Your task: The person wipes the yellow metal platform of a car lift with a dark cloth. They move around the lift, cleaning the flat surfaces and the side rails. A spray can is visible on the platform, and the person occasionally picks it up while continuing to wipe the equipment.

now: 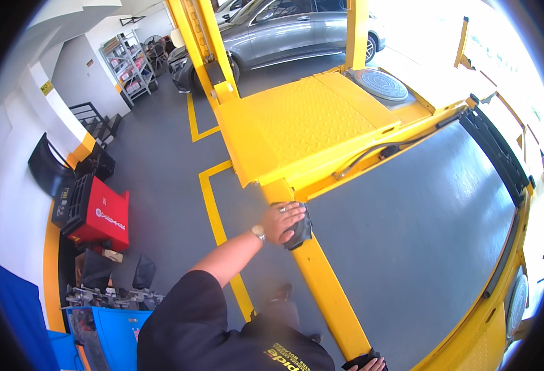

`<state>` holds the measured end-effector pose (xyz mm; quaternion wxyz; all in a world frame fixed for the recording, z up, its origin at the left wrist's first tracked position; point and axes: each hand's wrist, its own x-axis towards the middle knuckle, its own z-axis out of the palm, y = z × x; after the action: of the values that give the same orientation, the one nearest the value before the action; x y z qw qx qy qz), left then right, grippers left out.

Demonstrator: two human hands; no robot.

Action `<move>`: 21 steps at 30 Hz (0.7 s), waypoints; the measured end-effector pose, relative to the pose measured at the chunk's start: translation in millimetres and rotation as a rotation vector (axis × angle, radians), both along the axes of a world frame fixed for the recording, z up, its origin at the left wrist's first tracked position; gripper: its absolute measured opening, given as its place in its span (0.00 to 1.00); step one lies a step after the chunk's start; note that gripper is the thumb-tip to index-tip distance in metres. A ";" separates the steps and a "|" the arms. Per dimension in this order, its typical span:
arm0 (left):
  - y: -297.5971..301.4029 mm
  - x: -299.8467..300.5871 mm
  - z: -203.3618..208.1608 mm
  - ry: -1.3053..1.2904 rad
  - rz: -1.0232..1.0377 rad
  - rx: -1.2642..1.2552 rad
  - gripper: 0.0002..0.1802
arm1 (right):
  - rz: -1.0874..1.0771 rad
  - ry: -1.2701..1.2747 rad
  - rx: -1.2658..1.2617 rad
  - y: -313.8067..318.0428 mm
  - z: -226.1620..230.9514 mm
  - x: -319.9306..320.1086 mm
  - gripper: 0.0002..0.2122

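Observation:
My left hand (279,222), with a ring and a wristwatch, is closed over a black cloth (303,230), its fingers together. That cloth wraps the top and side of a yellow crossbeam (329,287), close to where the beam meets a yellow treadplate platform (321,117). Toward the near end of the same beam, my right hand (376,365) has its fingers over a second piece of black cloth (358,360). The lower picture edge cuts off most of that hand. My left arm reaches forward in a black sleeve.
Yellow lift posts (201,49) rise ahead, with a grey car (284,34) behind. A round turnplate (380,85) sits on the platform. At left stand a red machine (102,213) with a black hood and a blue cabinet (108,334). Grey floor (396,229) lies right of the beam.

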<state>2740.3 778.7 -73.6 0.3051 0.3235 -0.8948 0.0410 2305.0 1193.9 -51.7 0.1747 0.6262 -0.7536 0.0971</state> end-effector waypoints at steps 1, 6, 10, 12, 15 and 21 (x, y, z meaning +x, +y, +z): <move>-13.8 17.2 -0.2 0.017 -0.004 0.000 0.31 | 0.011 0.003 0.037 -11.5 0.3 10.0 0.30; -51.3 47.8 4.0 0.013 -0.021 0.022 0.30 | 0.121 0.005 0.085 -70.2 -1.8 62.9 0.40; -39.4 43.2 0.9 0.160 0.125 0.045 0.25 | 0.212 0.034 0.310 -138.9 3.5 115.4 0.44; -36.1 39.4 -3.0 0.244 0.179 0.037 0.21 | 0.257 -0.068 0.385 -194.6 54.2 160.7 0.36; -38.4 31.4 -0.4 0.419 0.222 0.060 0.11 | 0.286 -0.189 0.493 -253.9 57.4 200.6 0.43; 7.8 72.9 9.2 0.687 0.474 0.536 0.15 | 0.365 -0.260 0.426 -360.4 28.3 284.6 0.40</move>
<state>2813.2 786.6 -64.4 0.4705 0.5801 -0.6234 -0.2313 2589.6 833.5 -23.4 -0.0788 0.7560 -0.6482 0.0462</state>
